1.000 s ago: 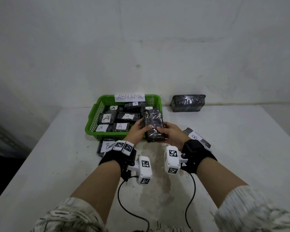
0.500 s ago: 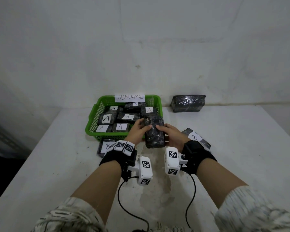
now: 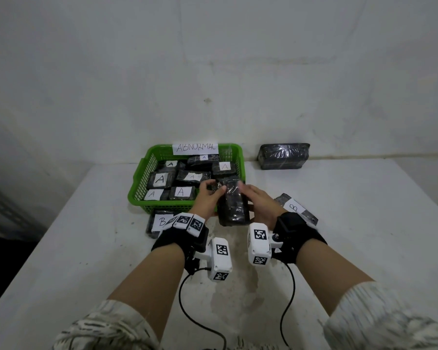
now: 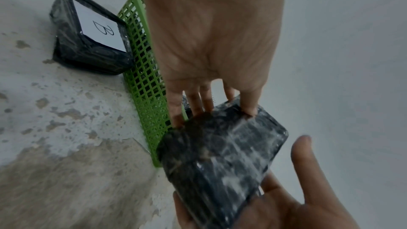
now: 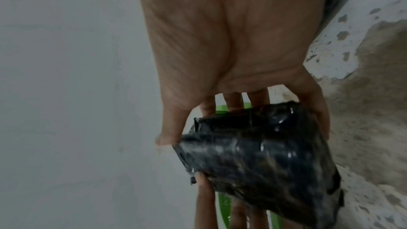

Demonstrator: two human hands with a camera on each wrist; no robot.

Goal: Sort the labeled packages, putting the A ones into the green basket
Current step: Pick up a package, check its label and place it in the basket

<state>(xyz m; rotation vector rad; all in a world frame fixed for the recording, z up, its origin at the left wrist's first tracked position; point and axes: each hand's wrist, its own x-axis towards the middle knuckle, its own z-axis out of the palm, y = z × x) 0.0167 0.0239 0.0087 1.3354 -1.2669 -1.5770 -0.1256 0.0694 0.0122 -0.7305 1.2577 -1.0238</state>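
Two B-labelled packages lie on the white table (image 3: 339,248), one to each side of the hands. Furthest left, outside the left hand (image 3: 208,198), a B package (image 3: 159,222) sits against the near wall of the green basket (image 3: 137,188); the left wrist view shows it touching the mesh. Beyond that hand, the basket holds several black packages with A labels (image 3: 159,179) face up, and a paper sign reading ABNORMAL (image 3: 195,147) stands on its far rim. Between both hands is the held package (image 3: 233,205), black and wrapped in shiny film, with no label on the faces that show; it hangs just in front of the basket's near right corner. The left hand grips its far end, fingertips (image 4: 249,109) curled onto the top edge. The right hand (image 3: 258,203) clamps the opposite side, thumb and fingers wrapped around it in the right wrist view. Outside the right hand, a second B package (image 3: 296,209) rests on the table, partly hidden by the wrist. Farther off beyond that hand, an unlabelled black bundle (image 3: 283,156) stands against the wall.
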